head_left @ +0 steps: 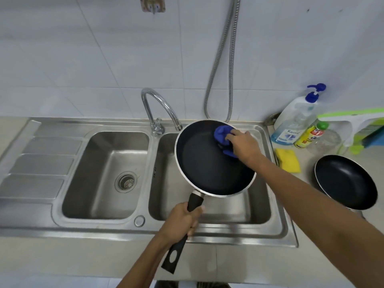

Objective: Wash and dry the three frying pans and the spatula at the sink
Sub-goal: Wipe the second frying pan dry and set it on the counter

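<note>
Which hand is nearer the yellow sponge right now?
Right. The right hand holds a blue cloth inside the pan, just left of the sponge. The left hand grips the pan handle, farther left and nearer the camera.

Glossy white wall tiles (83, 59) filled the upper half, softly and evenly lit. A rusty wall fitting (152, 5) sat at twelve o'clock, and a ribbed metal hose (231, 80) hung looped at one o'clock. A beige countertop (62, 256) ran from seven to five o'clock.
</note>
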Demonstrator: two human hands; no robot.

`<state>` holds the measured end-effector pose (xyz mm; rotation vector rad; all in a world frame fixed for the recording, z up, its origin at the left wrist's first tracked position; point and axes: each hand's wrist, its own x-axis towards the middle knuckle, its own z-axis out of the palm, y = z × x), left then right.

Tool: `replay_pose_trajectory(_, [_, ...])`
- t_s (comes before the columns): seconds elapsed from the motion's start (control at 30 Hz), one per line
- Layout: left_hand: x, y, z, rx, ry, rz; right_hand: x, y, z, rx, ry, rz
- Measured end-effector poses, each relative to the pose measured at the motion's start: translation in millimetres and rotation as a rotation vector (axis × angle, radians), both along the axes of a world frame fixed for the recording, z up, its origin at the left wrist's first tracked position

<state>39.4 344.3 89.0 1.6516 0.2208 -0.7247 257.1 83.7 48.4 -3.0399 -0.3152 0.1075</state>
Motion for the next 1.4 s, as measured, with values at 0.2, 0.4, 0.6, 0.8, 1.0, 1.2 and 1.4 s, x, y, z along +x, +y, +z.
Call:
replay_pose_trajectory(0.2, [4.2,-17.2,-6.5,0.08,0.006,-0.104,-11.1,19.7,4.3,0.515,-0.016,-0.374])
replay_pose_trajectory(0.4, [16.2,-26.9,-11.8,0.168,-0.059,-0.097,-47.3,90.3,35.6,0.719,0.25,-0.158])
replay_pose_trajectory(0.6, [5.3,-33.2,-22.2,0.107,-0.011,0.18,-75.7,55.7,53.1,0.275,0.522,0.193])
replay_pose_trajectory(0.8, [-13.8,-22.3,-20.3,0.093,-0.019,0.087,-59.6,11.5,34.5,-0.12,0.222,-0.185])
replay_pose_trajectory(1.0, [-26.9,-25.4,-16.9,0.041,0.031,-0.015,-24.3,63.0,33.0,0.518,0.013,-0.453])
replay_pose_trajectory(1.2, [-21.3,-18.5,-24.9,0.071,0.027,0.029,-81.1,131.9,31.7,0.725,0.401,-0.158])
replay_pose_trajectory(1.4, [-25.0,-2.8,-32.6,0.029,0.092,0.224,-102.2,72.2,27.2,0.145,0.614,0.117])
